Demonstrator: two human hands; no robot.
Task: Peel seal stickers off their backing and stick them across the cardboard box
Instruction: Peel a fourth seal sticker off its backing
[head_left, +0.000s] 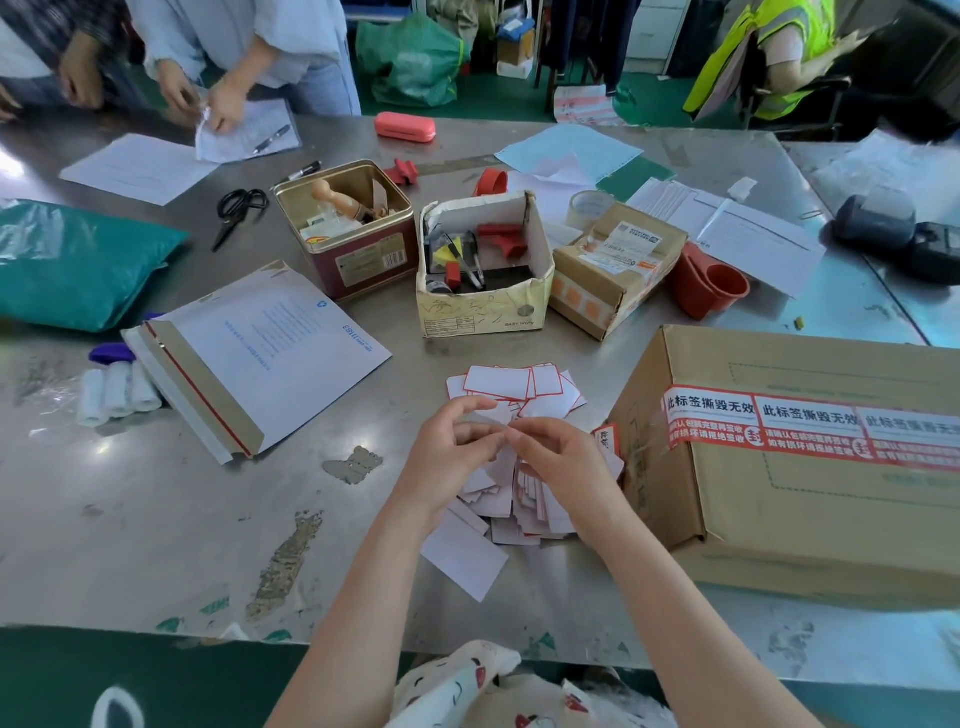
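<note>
A large cardboard box (810, 514) lies at the right, with three red-and-white seal stickers (810, 428) in a row across its top seam. Both hands meet above a heap of white backing papers (511, 506). My left hand (452, 457) and my right hand (558, 460) pinch a small white sticker sheet (493, 415) between their fingertips. Red-bordered empty backings (511, 384) lie just behind the hands. One loose seal sticker (609, 439) sits at the box's left corner.
An open carton of tools (483, 265), a red tin (348, 228), a small taped parcel (613, 265), a white mailer (254, 358), scissors (236, 210) and a teal bag (78, 265) fill the steel table. Other people stand at its far side.
</note>
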